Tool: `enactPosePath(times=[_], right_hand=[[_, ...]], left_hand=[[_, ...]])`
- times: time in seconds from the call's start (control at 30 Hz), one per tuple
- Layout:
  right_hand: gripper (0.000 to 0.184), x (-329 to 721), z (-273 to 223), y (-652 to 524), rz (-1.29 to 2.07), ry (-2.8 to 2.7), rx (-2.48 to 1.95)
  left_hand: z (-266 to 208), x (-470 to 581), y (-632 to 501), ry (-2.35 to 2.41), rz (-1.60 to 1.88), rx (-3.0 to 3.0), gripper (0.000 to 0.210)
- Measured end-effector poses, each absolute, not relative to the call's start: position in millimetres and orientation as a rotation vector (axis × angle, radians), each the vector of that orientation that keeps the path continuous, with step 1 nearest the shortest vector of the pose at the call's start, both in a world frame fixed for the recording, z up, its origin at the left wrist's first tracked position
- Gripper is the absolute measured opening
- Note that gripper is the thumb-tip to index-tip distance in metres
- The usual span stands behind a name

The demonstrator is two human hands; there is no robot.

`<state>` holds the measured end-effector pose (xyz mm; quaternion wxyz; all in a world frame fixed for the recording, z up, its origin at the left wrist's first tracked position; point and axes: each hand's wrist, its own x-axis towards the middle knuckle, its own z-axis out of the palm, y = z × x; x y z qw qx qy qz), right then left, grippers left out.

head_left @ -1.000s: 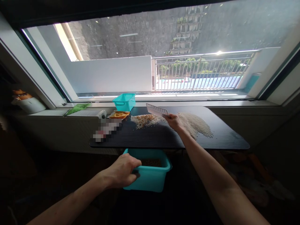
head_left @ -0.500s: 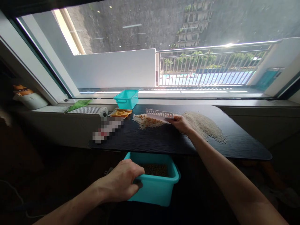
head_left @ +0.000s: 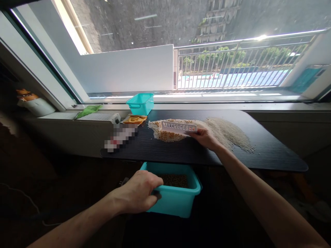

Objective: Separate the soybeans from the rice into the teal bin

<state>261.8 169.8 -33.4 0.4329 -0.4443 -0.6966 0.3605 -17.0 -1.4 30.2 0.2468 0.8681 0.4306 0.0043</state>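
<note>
My left hand (head_left: 143,190) is closed on the near left rim of a turquoise plastic bin (head_left: 172,203), held just below the table's front edge. Small brownish grains (head_left: 175,180) cover the bottom of that bin. Over the dark table (head_left: 191,151), my right hand (head_left: 207,138) grips the end of a pale slotted plastic strip (head_left: 179,127). The strip is tilted, its slots facing up, above a spread of white and orange grains (head_left: 168,137). Right of my wrist lies a wider heap of pale grains (head_left: 227,132). Some fingers of my right hand are hidden.
A second turquoise bin (head_left: 141,104) stands at the table's back left. Beside it lies an orange-and-white packet (head_left: 134,119), with a blurred-out item (head_left: 120,137) nearer me. A white radiator (head_left: 100,118) with a green cloth (head_left: 89,111) borders the left; a window runs behind.
My right hand has moved slightly right with the slotted strip, which now lies flatter over the mixed grains. More of the grains show in front of it. My left hand keeps its hold on the bin.
</note>
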Motion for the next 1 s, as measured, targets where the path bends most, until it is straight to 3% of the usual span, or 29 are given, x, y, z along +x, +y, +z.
enactPosePath(times=[0.6,1.0], right_hand=[[0.04,276.9,-22.6,118.1,0.9,-1.705,-1.148],[0.031,242.1,-11.8,81.3,0.932,-1.715,-1.113]], left_hand=[[23.1,-11.1,-1.9,1.209,0.011,2.4,0.019],[20.8,-31.2,-3.7,1.316,-0.049,2.474,0.018]])
